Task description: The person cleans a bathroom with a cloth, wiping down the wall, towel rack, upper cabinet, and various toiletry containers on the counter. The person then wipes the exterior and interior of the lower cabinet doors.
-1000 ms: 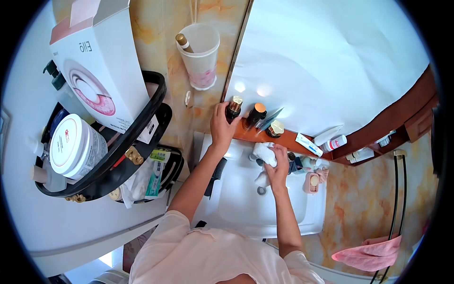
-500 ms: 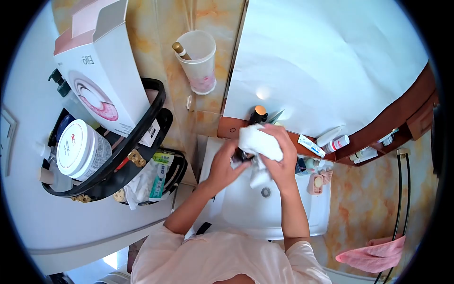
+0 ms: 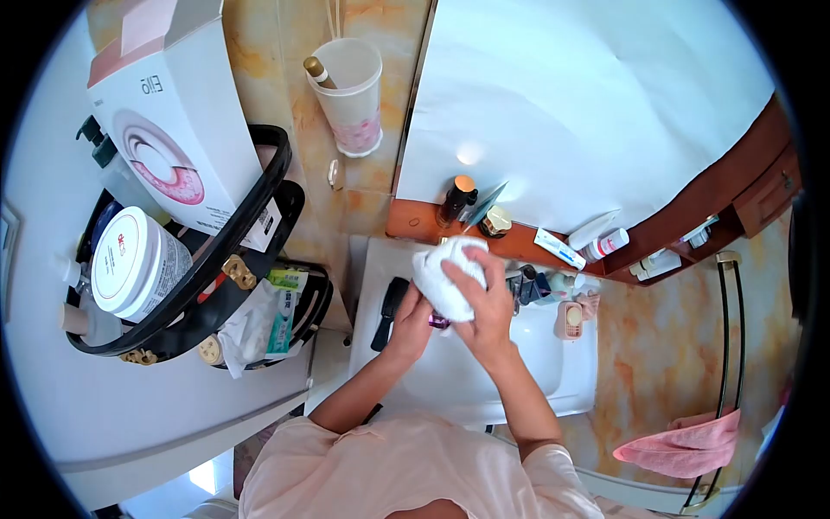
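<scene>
White cloth (image 3: pixel 444 283), gripped in the right hand (image 3: pixel 488 304), covers most of a dark container (image 3: pixel 438 321) above the sink (image 3: pixel 467 389). From here, the left hand (image 3: pixel 410 327) appears to grasp the container, presumably steadying it.

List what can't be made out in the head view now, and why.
Head view:
Item in the left hand: mostly hidden by the white cloth and right hand; only a dark, purplish bit shows.
Box: top cut off by the picture's upper edge.
Jar: side print too small to read.
</scene>
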Demonstrator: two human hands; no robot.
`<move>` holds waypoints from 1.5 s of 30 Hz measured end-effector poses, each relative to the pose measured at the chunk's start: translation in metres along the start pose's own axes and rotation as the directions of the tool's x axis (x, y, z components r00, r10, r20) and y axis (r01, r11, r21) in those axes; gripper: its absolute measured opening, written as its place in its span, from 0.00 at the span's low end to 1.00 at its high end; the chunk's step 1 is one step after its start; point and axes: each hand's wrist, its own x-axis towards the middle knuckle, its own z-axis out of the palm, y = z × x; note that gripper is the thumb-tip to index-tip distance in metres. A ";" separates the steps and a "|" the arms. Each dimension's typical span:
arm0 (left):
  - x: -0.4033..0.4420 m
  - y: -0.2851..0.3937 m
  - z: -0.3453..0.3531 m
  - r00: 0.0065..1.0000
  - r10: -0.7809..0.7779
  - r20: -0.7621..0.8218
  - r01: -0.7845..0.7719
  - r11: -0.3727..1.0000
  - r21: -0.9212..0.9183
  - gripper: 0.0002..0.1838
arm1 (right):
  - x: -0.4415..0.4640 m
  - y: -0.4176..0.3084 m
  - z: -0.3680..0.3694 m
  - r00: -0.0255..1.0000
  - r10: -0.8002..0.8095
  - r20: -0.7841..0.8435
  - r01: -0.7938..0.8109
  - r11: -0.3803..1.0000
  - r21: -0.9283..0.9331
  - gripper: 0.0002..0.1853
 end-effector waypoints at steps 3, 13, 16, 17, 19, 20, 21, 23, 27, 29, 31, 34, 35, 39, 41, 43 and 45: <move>0.004 0.012 -0.002 0.994 0.072 0.080 -0.081 0.991 0.110 0.29 | -0.030 0.007 0.002 0.999 0.051 -0.003 -0.051 0.996 0.073 0.27; 0.121 0.031 -0.028 0.886 0.458 0.075 -0.455 0.828 0.328 0.30 | -0.064 0.089 -0.047 0.933 0.304 -0.194 -0.313 0.950 -0.018 0.27; 0.157 0.028 -0.033 0.795 0.591 0.132 -0.574 0.665 0.478 0.29 | -0.070 0.127 -0.052 0.909 0.336 -0.245 -0.362 0.930 -0.068 0.27; 0.165 0.025 -0.036 0.753 0.636 0.168 -0.610 0.580 0.540 0.28 | -0.073 0.137 -0.049 0.900 0.346 -0.264 -0.379 0.922 -0.082 0.27; 0.173 0.018 -0.038 0.753 0.635 0.172 -0.583 0.524 0.620 0.28 | -0.079 0.159 -0.041 0.882 0.365 -0.297 -0.411 0.905 -0.107 0.26; 0.173 0.015 -0.037 0.747 0.639 0.181 -0.578 0.490 0.653 0.28 | -0.081 0.166 -0.033 0.881 0.376 -0.288 -0.429 0.890 -0.152 0.27; 0.172 0.014 -0.039 0.742 0.644 0.187 -0.566 0.452 0.689 0.28 | -0.084 0.171 -0.025 0.873 0.394 -0.288 -0.445 0.885 -0.139 0.27; 0.169 0.011 -0.035 0.728 0.661 0.181 -0.552 0.409 0.726 0.28 | -0.076 0.159 -0.009 0.857 0.432 -0.280 -0.475 0.873 -0.109 0.28; 0.167 0.008 -0.027 0.692 0.708 0.141 -0.532 0.368 0.763 0.29 | -0.064 0.134 0.018 0.917 0.372 -0.145 -0.390 0.911 -0.132 0.32; 0.164 0.010 -0.024 0.647 0.748 0.146 -0.524 0.298 0.798 0.29 | -0.069 0.136 0.022 0.919 0.363 -0.153 -0.384 0.912 -0.144 0.31; 0.162 0.012 -0.023 0.647 0.751 0.133 -0.473 0.258 0.842 0.29 | -0.079 0.150 0.018 0.919 0.355 -0.171 -0.382 0.910 -0.161 0.31; 0.162 0.012 -0.021 0.664 0.740 0.109 -0.444 0.272 0.854 0.28 | -0.093 0.166 -0.001 0.898 0.358 -0.257 -0.405 0.899 -0.165 0.29; 0.163 0.012 -0.021 0.673 0.733 0.101 -0.442 0.289 0.849 0.28 | -0.097 0.171 -0.007 0.886 0.361 -0.290 -0.418 0.893 -0.167 0.29; 0.165 0.005 -0.019 0.636 0.750 0.182 -0.487 0.207 0.849 0.27 | -0.089 0.160 -0.002 0.899 0.360 -0.250 -0.413 0.887 -0.207 0.34; 0.163 0.005 -0.019 0.692 0.704 0.159 -0.483 0.288 0.827 0.27 | -0.081 0.145 0.010 0.937 0.333 -0.105 -0.348 0.913 -0.211 0.37; 0.164 0.002 -0.024 0.719 0.684 0.122 -0.481 0.363 0.798 0.28 | -0.076 0.143 0.013 0.942 0.333 -0.040 -0.333 0.911 -0.242 0.38; 0.161 0.009 -0.022 0.721 0.677 0.148 -0.470 0.321 0.822 0.30 | -0.076 0.150 0.002 0.952 0.296 -0.077 -0.306 0.921 -0.239 0.37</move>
